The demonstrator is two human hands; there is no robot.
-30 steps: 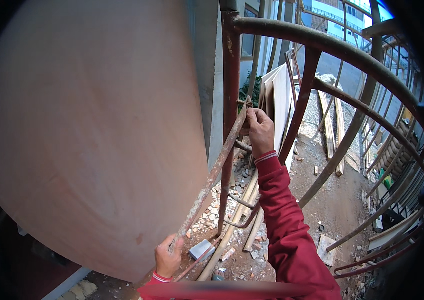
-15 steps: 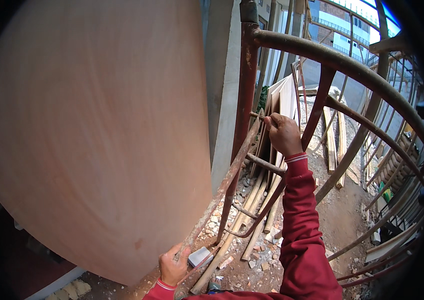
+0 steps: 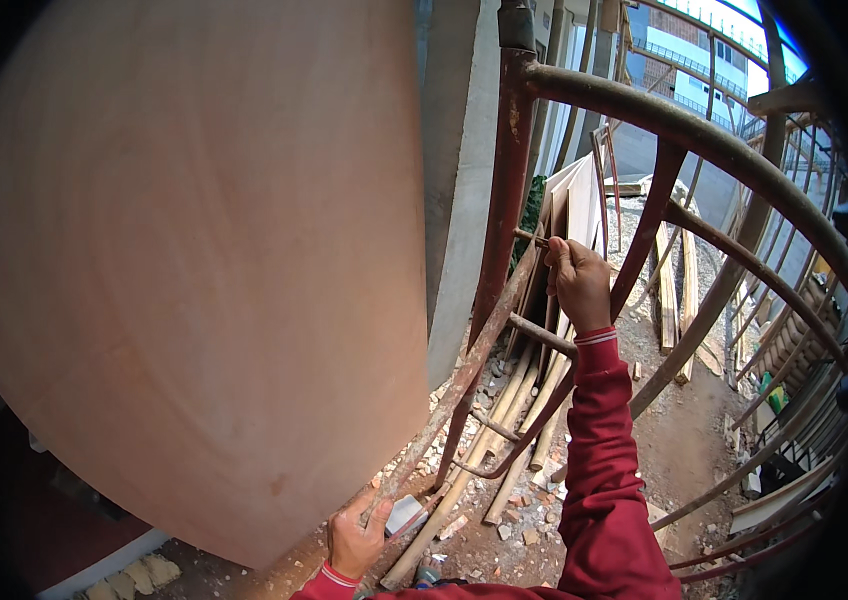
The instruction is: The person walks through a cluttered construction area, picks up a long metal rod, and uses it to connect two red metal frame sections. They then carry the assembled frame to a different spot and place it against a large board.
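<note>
A rusty, flattened scaffold brace (image 3: 466,372) slants from the upright of a red-brown scaffold frame (image 3: 507,190) down toward my body. Its upper end sits at a short metal pin (image 3: 532,238) that sticks out from the upright. My right hand (image 3: 582,285) is closed at that pin, thumb and forefinger pinched at its tip; the other fingers are curled in. Low down, my left hand (image 3: 356,535) is wrapped around the brace's lower end, with the thumb on the near side.
A large plywood sheet (image 3: 204,280) fills the left side, beside a grey concrete column (image 3: 459,190). Beyond the frame lean several boards (image 3: 572,205). Bamboo poles (image 3: 474,460) lie on rubble-strewn ground (image 3: 689,440). More scaffold tubes curve along the right.
My right hand has turned slightly more upright, still at the pin. My left hand stays on the brace's lower end. The whole view has shifted a little.
</note>
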